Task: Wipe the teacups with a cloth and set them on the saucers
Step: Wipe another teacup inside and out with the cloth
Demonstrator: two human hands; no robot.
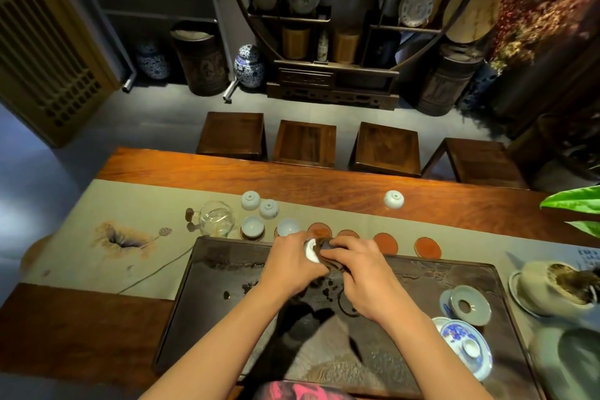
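Observation:
My left hand (290,261) holds a small white teacup (311,250) over the far edge of the dark tea tray (201,286). My right hand (360,273) presses a dark brown cloth (328,256) against the cup. Two upright cups (252,226) (287,227) sit on saucers at the left end of the row. Several bare orange-brown saucers follow to the right (319,230) (385,243) (428,247). Two upturned cups (250,200) (268,208) stand behind the row, and another (393,199) stands alone farther right.
A glass pitcher (217,218) stands left of the cups on the beige runner (136,204). A strainer (469,305) and a blue-and-white lidded bowl (466,344) sit on the tray's right. A pot with tea leaves (552,286) is at far right. Wooden stools line the table's far side.

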